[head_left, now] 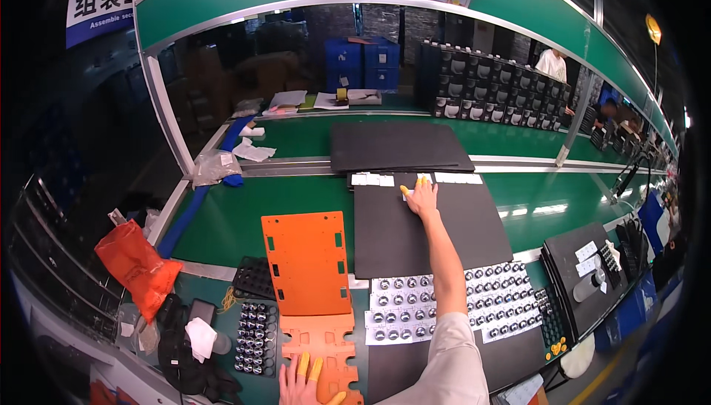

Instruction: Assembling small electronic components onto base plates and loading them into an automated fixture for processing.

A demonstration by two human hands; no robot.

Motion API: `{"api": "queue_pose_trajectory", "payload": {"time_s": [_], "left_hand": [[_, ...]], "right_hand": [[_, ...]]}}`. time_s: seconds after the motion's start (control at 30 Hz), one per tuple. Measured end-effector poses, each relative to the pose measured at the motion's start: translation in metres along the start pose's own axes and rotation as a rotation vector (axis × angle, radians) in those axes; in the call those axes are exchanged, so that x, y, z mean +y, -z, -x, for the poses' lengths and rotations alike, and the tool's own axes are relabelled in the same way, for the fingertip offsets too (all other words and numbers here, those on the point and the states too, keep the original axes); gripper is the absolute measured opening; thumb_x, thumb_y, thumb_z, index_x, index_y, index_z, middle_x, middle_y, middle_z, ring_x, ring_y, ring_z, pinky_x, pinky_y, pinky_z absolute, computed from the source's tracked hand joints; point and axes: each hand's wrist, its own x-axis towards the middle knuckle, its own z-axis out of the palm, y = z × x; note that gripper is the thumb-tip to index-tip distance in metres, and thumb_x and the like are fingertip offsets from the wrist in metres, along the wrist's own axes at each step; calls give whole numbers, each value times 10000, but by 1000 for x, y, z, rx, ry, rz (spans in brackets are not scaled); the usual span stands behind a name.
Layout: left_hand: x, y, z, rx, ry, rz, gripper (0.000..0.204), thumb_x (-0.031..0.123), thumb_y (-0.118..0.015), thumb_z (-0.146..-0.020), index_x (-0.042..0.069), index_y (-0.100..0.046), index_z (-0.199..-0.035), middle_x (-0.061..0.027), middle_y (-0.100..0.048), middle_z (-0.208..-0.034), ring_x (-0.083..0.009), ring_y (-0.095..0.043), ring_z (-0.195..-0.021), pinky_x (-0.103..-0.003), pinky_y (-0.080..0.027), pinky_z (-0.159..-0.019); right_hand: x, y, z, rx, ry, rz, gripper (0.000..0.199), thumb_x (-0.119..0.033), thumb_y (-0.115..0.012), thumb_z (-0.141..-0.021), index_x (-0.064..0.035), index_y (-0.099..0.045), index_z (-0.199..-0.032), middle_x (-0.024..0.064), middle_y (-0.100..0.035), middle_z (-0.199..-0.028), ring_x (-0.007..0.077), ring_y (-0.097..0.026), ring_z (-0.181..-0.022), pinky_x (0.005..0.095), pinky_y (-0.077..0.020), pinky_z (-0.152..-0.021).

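Note:
My right hand (422, 199), with yellow finger covers, reaches out over a large dark foam board (444, 238). Its fingers are spread, touching the board by the row of white cards (372, 180) along the far edge. Nothing gripped shows in it. At the lower edge my left hand (298, 389) lies flat, fingers apart, also with yellow covers, on a light orange cut-out sheet (318, 335). Beyond that sheet an orange slotted panel (307, 264) lies tilted. Under my right forearm, white cards with round metallic pieces (401, 298) stand in rows.
A dark tray of shiny round parts (255, 338) sits left of the orange sheet. An orange bag (135, 264) hangs at the left edge. Another dark board (459, 146) lies beyond the rail. At right, a clear bottle (589, 286) rests on dark sheets, near loose yellow finger covers (557, 347).

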Motion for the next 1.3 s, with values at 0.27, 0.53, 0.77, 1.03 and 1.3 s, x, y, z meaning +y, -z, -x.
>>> {"api": "queue_pose_trajectory", "payload": {"time_s": [0.27,0.53,0.77,1.03,1.3], "left_hand": [[0,0,-2,38,-36,-22,887,484,-764,-776,74,-455,-1499,-188,-417,-1545,-379,-343,-1447,-545,-238,-1206],[-1,-1,2,93,-53,-27,872,493,-755,-785,51,-469,-1480,-199,-438,-1526,-380,-352,-1439,-536,-246,-1202],[-3,-5,8,118,-45,-19,840,511,-744,-799,47,-500,-1455,-214,-456,-1506,-383,-358,-1436,-537,-258,-1197],[-5,-3,6,20,-40,-30,892,539,-774,-768,-5,-517,-1426,-244,-423,-1497,-398,-303,-1462,-590,-189,-1198],[-20,-12,10,20,-51,-52,905,628,-688,-820,7,-509,-1453,-248,-425,-1508,-395,-278,-1483,-590,-160,-1208]], "right_hand": [[-3,12,18,-42,58,-56,814,-616,-453,-986,73,-506,-1416,238,-455,-1520,348,-395,-1442,577,-213,-1212],[-10,3,36,-86,41,-76,880,-635,-448,-979,44,-353,-1530,222,-307,-1620,362,-238,-1522,560,-190,-1219],[-12,-2,45,-97,68,50,906,-669,-383,-991,13,-264,-1576,235,-244,-1642,380,-193,-1537,549,-173,-1223],[-26,-2,79,-125,111,2,939,-669,-430,-977,48,-269,-1562,265,-229,-1636,414,-157,-1537,572,-164,-1221],[-51,4,123,-198,226,23,979,-691,-418,-967,83,-275,-1548,302,-220,-1627,457,-141,-1530,567,-164,-1212]]}}
